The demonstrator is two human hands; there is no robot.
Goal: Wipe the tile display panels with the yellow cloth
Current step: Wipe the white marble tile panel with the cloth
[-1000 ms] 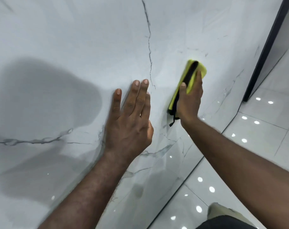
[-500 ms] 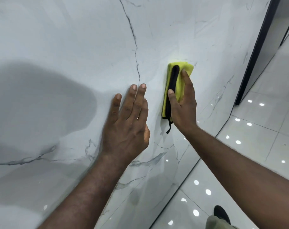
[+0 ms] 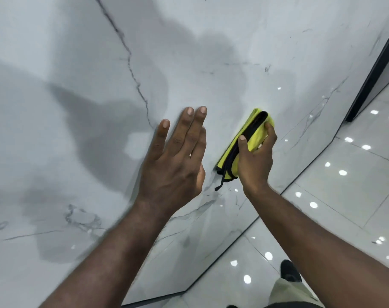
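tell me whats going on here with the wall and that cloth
A person is wiping a marble-look tile panel. The right hand grips a folded yellow cloth and holds it against the panel. The left hand lies flat on the panel just beside it, fingers straight. A glossy floor lies below on the right.
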